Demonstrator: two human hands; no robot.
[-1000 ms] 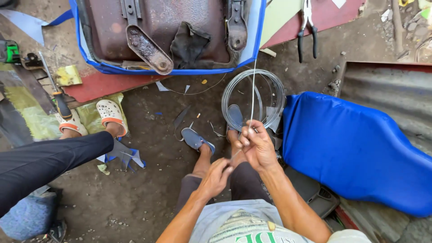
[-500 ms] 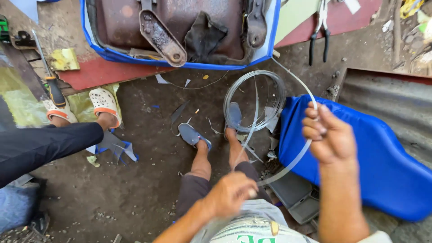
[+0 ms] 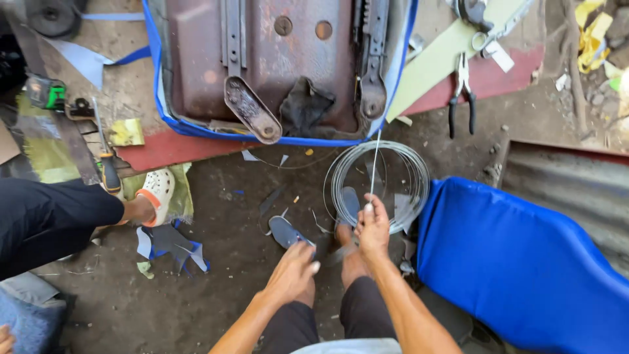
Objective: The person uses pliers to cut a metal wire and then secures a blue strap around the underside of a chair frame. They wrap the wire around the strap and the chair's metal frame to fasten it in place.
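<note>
Beside wire coil: right hand pinching wire end upright, keeping strand taut; left hand fingers curled, grip unclear.

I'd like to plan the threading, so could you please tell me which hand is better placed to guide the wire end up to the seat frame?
Probably the right hand: its fingers pinch the straight wire that points up at the seat frame. The left hand sits lower, beside the sandal.
</note>
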